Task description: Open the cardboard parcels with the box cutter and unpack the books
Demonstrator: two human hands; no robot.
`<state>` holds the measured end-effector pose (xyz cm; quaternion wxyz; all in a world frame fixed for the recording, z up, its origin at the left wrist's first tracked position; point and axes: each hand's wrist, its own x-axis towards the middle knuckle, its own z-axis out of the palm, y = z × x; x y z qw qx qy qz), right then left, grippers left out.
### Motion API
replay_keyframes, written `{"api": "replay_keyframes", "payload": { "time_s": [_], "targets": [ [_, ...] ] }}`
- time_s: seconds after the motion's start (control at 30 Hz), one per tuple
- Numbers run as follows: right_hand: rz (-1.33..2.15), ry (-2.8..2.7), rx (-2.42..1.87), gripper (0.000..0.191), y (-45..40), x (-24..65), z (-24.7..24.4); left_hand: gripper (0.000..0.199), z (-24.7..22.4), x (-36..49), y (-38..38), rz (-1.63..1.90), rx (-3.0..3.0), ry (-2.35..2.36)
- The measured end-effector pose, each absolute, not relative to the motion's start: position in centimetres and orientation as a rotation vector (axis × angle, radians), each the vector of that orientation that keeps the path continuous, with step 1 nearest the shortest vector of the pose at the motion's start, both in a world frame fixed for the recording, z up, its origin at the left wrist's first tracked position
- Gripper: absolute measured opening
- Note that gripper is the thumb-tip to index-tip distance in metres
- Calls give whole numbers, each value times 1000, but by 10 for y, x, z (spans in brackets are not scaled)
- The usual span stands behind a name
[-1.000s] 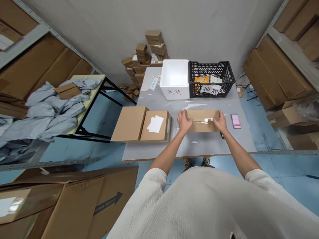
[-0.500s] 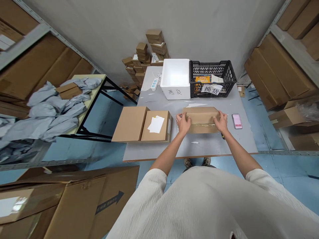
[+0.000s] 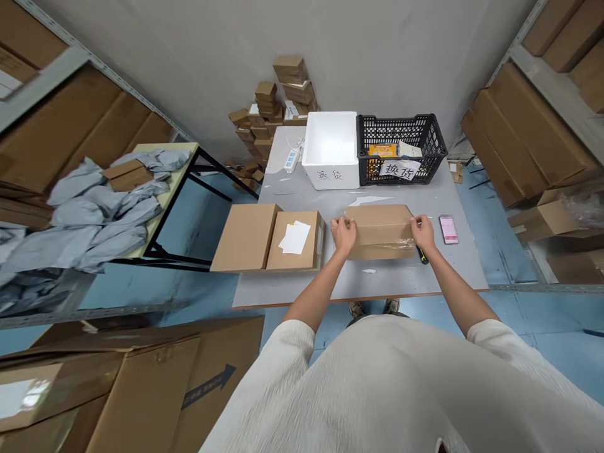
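Observation:
A small brown cardboard box (image 3: 381, 220) lies in front of me on the grey table (image 3: 283, 289), with loose clear tape along its near part. My left hand (image 3: 343, 235) is closed at the box's left end, fingers pinched on the edge of its top flap. At the opposite end my right hand (image 3: 423, 233) pinches the flap's right edge. Just below my right hand lies a utility knife (image 3: 422, 255), black and yellow. A phone (image 3: 448, 229) with a pink screen rests farther right.
Two larger cartons (image 3: 246, 238) stand at the table's left, white paper slips (image 3: 295, 238) on one. Behind are a white foam bin (image 3: 331, 176) and a black plastic crate (image 3: 429, 170) holding small packages. Grey parcel bags (image 3: 108, 207) cover a side table. Boxes (image 3: 290, 69) are stacked by the wall.
My thumbs have come off the box top, and both hands have shifted outward to its end edges. The top flap has lifted slightly toward me. More of the utility knife shows.

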<state>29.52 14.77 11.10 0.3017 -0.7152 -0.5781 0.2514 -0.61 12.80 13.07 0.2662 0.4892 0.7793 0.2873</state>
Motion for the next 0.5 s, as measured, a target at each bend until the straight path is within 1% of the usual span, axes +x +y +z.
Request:
{"api": "replay_keyframes", "payload": {
  "time_s": [0.07,0.17,0.27,0.33,0.4,0.5],
  "targets": [
    [700,-1540,-1924,27,149,297,110,15,128,-8,131,686,1316,2085],
    [757,-1541,-1959,24,150,298,106,34,123,-12,135,595,1342,2071],
    [786,-1572,-1988,37,150,297,103,56,118,-14,138,564,1354,2043],
    [791,-1610,-2014,47,150,297,102,66,114,-14,138,549,1357,2014],
    [821,-1631,-2015,54,150,297,99,69,111,-13,135,532,1360,1997],
    [883,-1628,-1972,55,148,296,95,61,105,-10,128,478,1367,1987]
  ]
}}
